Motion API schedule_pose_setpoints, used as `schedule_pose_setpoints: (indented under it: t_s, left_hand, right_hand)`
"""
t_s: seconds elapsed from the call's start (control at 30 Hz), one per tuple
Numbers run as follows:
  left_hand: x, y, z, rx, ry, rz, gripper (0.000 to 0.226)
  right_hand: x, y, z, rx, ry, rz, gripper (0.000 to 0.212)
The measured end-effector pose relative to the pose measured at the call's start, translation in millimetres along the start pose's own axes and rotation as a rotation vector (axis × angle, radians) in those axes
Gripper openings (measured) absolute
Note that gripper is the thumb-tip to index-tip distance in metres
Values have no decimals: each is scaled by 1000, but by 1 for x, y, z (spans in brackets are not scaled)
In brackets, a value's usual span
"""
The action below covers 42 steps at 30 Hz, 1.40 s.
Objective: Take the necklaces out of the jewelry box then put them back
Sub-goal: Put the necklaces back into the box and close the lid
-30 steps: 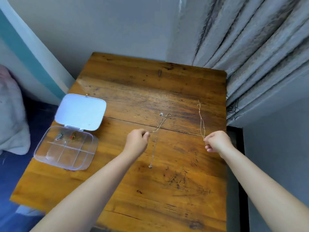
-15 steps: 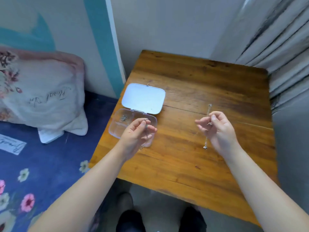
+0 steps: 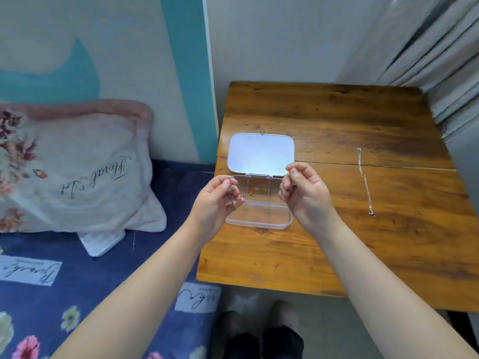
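Observation:
The clear plastic jewelry box (image 3: pixel 259 224) stands open at the left edge of the wooden table, its white lid (image 3: pixel 260 154) laid back flat. My left hand (image 3: pixel 216 200) is over the box's left end, pinching a thin silver necklace (image 3: pixel 230 196) whose clasp shows at my fingertips. At the box's right end, my right hand (image 3: pixel 304 193) has thumb and forefinger pinched together, apparently on the same necklace's other end; the chain between my hands is too fine to see. A second necklace (image 3: pixel 365 181) lies stretched out on the table to the right.
A small red and gold item (image 3: pixel 252 190) sits in a rear compartment of the box. The wooden table (image 3: pixel 337 244) meets grey curtains (image 3: pixel 440 60) at the right. A bed with a blue floral cover (image 3: pixel 77 294) and a pillow (image 3: pixel 77 172) lies to the left.
My view swung left and down. My left hand carried one necklace from the table's middle to the box. My right hand let go of the other necklace and came to the box.

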State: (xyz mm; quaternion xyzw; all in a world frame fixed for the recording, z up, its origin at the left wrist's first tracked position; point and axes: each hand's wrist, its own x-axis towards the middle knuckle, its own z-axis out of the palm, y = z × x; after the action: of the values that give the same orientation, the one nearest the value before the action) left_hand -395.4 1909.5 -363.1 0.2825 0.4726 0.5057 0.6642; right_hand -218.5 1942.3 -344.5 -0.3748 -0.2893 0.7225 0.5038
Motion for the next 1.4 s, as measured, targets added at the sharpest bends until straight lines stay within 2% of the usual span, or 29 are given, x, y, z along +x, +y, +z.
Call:
schedule_pose_setpoints:
  t_s: [0.17,0.4,0.63,0.77,0.83,0.9,0.97,1.03,1.13,1.23,1.33,1.37,1.4]
  left_hand:
    - [12,-3,-17,84,-28,-11,38]
    - [34,-20,-23,132,-17,-42,38]
    - [40,-26,-30,164,-10,-12,40]
    - [43,-20,-35,185,-66,14,43]
    - [44,-23,-33,389,-34,-41,35]
    - [46,-32,-34,817,5,-77,27]
    - [49,-43,-37,1263,-8,-42,24]
    - [53,-51,-39,1530,-1,19,26]
    - [58,-59,-39,1746,-5,47,21]
    - [60,-65,-42,1722,8,81,22]
    - [53,-69,-50,1548,155,77,29]
    - [52,-69,-52,1478,196,33,31]
    - [51,-68,-53,1399,210,-20,33]
  right_hand:
    - [17,29,4,-67,50,22,31]
    - [32,81,-17,-176,213,127,31]
    - [44,91,-24,-293,268,189,29]
    - [52,89,-24,-318,266,188,30]
    - [53,93,-23,-527,241,230,30]
    - [54,98,-25,-930,188,278,23]
    - [53,102,-25,-1258,144,301,19]
    - [51,103,-25,-1366,136,299,25]
    - [46,93,-25,-1427,115,250,29]
    - [44,74,-34,-1481,144,67,28]
    - [60,50,-49,-1431,375,-187,30]
    - [71,43,-55,-1390,449,-169,37]
    - [83,37,-61,-1317,496,-76,48]
